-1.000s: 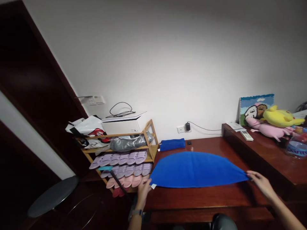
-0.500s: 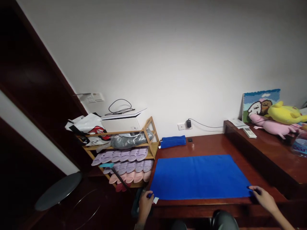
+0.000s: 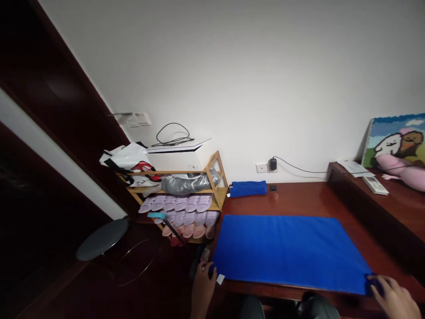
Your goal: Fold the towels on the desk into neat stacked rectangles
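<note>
A blue towel (image 3: 285, 250) lies spread on the reddish-brown wooden table (image 3: 302, 199), with a white tag (image 3: 220, 279) at its near left corner. My left hand (image 3: 204, 281) pinches that corner between thumb and fingers. At the near right corner, my right hand (image 3: 395, 294) grips the towel's edge with closed fingers. Faint creases run across the cloth. Toward the wall lies a second blue towel, folded into a narrow bundle (image 3: 248, 188).
Left of the table stands a wooden shoe rack (image 3: 217, 199) with several slippers (image 3: 181, 204) and a white box (image 3: 179, 159). A round stool (image 3: 102, 239) is farther left. On the raised right ledge are a remote control (image 3: 375, 185) and a pink plush toy (image 3: 405, 173).
The view has shifted, so the rack and wall items sit higher and the ledge farther right. Both hands still hold the towel's near corners; the right one appears farther right and lower.
</note>
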Demonstrator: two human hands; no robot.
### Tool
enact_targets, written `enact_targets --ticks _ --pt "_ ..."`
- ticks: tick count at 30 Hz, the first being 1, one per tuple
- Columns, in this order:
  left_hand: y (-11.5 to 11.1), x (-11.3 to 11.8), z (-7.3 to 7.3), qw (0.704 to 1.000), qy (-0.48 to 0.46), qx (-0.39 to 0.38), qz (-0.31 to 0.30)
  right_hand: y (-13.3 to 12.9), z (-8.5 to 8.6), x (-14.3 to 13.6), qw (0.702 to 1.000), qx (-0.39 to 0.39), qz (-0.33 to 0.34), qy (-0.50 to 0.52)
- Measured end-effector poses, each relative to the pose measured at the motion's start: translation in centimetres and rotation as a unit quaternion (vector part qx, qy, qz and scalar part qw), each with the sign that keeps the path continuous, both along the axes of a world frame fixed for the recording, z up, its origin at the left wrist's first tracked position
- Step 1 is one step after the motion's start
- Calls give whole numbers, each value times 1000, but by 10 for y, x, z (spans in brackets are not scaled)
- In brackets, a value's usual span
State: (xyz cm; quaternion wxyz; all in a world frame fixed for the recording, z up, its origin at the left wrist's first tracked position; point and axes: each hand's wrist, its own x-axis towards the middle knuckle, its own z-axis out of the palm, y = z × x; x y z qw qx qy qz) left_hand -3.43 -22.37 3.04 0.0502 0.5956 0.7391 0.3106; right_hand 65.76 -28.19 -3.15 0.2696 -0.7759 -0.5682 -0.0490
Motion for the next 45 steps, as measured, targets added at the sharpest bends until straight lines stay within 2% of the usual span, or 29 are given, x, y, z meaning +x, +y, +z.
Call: enact_targets --ticks 2,4,7,9,12,15,18,20,22,23,27,30,32,33,35,37,43,45 --pt "9 1 7 999 44 18 -24 12 1 -11 1000 1 25 -14" --pt "31 8 18 995 76 25 -65 32 1 -23 998 9 67 -18" --pt "83 28 34 982 115 20 -147 62 -5 -40 993 7 121 -9" --pt "124 43 37 972 140 16 -189 73 -15 -46 992 -9 124 -10" --pt "173 52 27 963 172 -4 -209 75 -34 -48 993 -32 116 -16" --pt "198 45 6 960 202 -40 -190 70 -46 -41 992 -39 118 -25" --pt "205 35 -13 961 204 -49 -179 71 -40 -35 993 -59 102 -26" --pt "206 32 -21 961 202 -48 -182 80 -24 -45 994 -78 66 -33" --pt "208 31 -25 962 197 -49 -181 100 2 -75 994 -80 47 -51" --pt "208 32 -26 963 194 -51 -180 114 16 -99 994 -75 60 -61" --pt "211 32 -27 964 186 -54 -185 182 64 -232 972 -102 212 -23" --pt "213 30 -28 962 187 -56 -189 221 74 -319 939 -169 298 16" --pt "213 29 -29 962 188 -56 -189 235 68 -345 931 -184 315 20" --pt "214 29 -30 963 188 -55 -188 238 62 -347 932 -180 313 18" --pt "215 29 -32 963 190 -50 -185 241 49 -326 943 -162 289 10" --pt "216 29 -33 962 195 -43 -185 239 36 -279 958 -152 244 0" --pt "219 28 -33 959 212 -41 -185 223 17 -74 979 -200 39 2" --pt "220 27 -31 958 216 -44 -185 217 15 -26 977 -213 7 19"
